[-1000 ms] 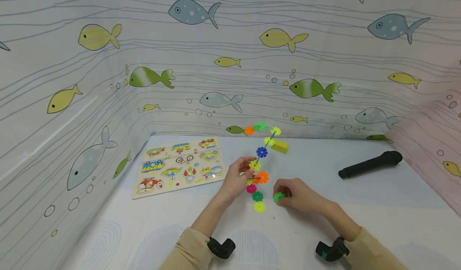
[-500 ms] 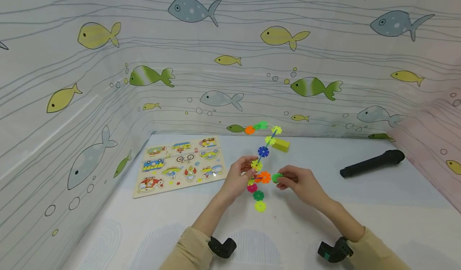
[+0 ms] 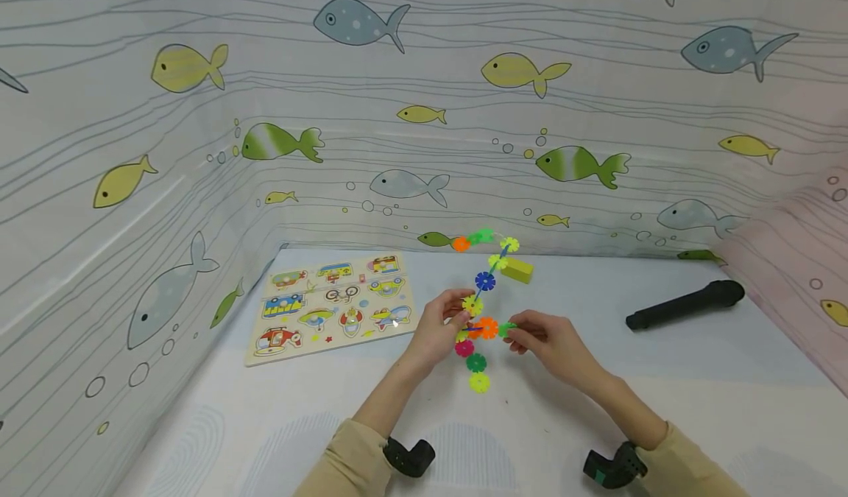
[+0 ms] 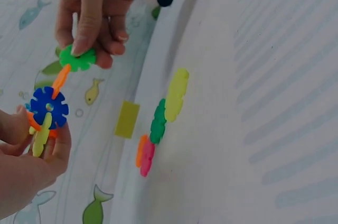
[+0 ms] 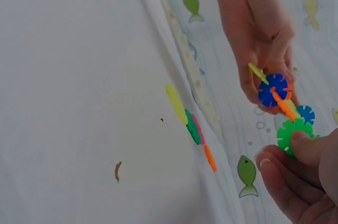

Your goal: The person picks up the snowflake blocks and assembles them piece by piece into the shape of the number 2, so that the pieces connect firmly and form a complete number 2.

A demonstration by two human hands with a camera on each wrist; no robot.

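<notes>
My left hand (image 3: 433,339) holds an assembly of notched plastic flower discs. One branch curves up and away, through a blue disc (image 3: 485,281) and yellow discs to green and orange ones at its tip. Between finger and thumb, my right hand (image 3: 553,342) pinches a bright green disc (image 5: 291,131). Its edge meets an orange disc (image 4: 62,80), which sits in another blue disc (image 4: 48,108) by the left fingers. How deeply the two edges overlap is unclear. Below the left hand runs a row of magenta, dark green (image 3: 475,363) and yellow discs; whether they join the assembly, I cannot tell.
A wooden picture puzzle board (image 3: 331,309) with vehicle pieces lies at the left. Behind the discs is a yellow block (image 3: 515,269). A black microphone (image 3: 684,303) lies at the right on the white table. Fish-printed sheeting (image 3: 411,143) rises at the back and sides.
My right hand has lifted the green disc from low beside the discs and brought it up and left against the orange disc. The left hand has stayed nearly still.
</notes>
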